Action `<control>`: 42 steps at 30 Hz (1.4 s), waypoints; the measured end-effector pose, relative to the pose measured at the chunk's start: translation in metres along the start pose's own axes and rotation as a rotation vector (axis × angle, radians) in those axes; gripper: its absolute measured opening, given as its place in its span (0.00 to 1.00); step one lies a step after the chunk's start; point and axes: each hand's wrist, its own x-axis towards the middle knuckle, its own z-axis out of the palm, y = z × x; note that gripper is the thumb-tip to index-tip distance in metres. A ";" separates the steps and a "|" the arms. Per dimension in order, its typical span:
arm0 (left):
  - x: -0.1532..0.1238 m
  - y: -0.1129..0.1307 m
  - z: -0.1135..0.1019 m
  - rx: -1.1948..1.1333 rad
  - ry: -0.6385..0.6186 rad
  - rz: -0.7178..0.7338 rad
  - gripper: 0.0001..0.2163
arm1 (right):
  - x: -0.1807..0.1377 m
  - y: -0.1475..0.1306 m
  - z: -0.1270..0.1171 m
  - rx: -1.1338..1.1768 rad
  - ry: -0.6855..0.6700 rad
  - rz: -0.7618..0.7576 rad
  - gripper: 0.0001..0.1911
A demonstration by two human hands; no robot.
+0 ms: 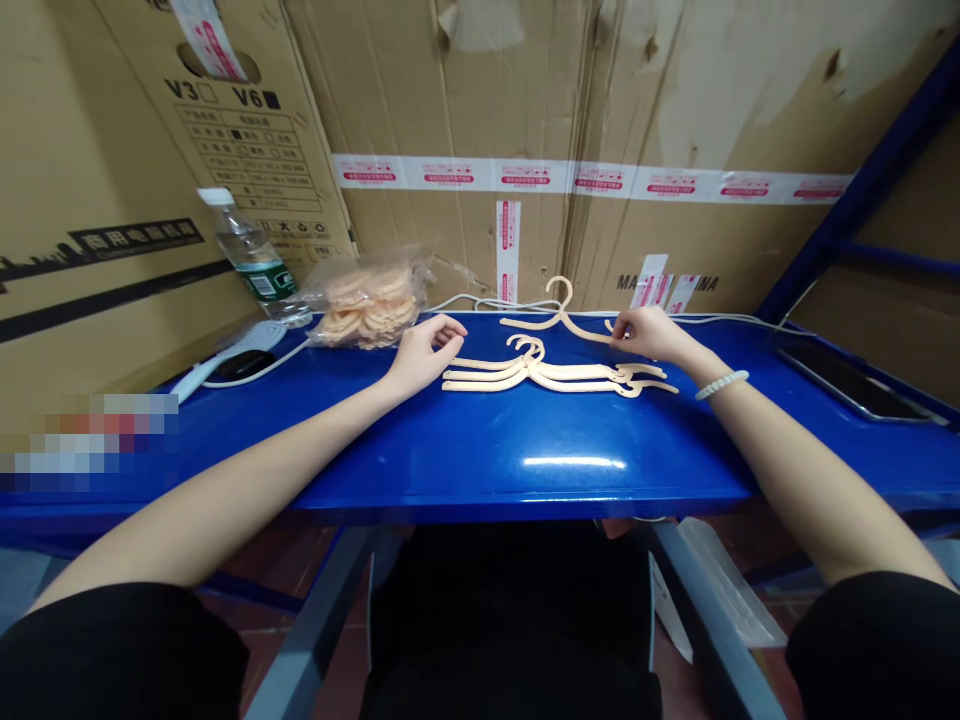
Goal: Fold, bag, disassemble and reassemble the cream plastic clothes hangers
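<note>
A small stack of cream plastic hangers (559, 376) lies flat on the blue shelf (480, 460). Behind it lies a single cream hanger (556, 312) with its hook pointing to the cardboard wall. My right hand (651, 334) pinches the right arm of that single hanger; a white bead bracelet is on the wrist. My left hand (421, 352) rests by the left end of the stack, fingers curled loosely, with nothing visibly held.
A plastic bag of round crackers (371, 300) and a water bottle (253, 258) stand at the back left, beside a white brush (225, 358) and a dark device (241, 364). A tablet (847, 380) lies at right. Cardboard boxes wall the back; white cable runs along it.
</note>
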 end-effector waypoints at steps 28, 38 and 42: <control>-0.011 0.027 0.004 0.190 -0.219 0.228 0.14 | -0.014 0.002 -0.035 0.258 0.093 0.045 0.09; -0.012 0.023 0.007 0.192 -0.217 0.176 0.15 | 0.002 0.043 0.021 -0.313 -0.075 0.101 0.22; -0.012 0.024 0.007 0.182 -0.214 0.183 0.15 | 0.002 0.039 0.028 -0.312 -0.079 0.176 0.19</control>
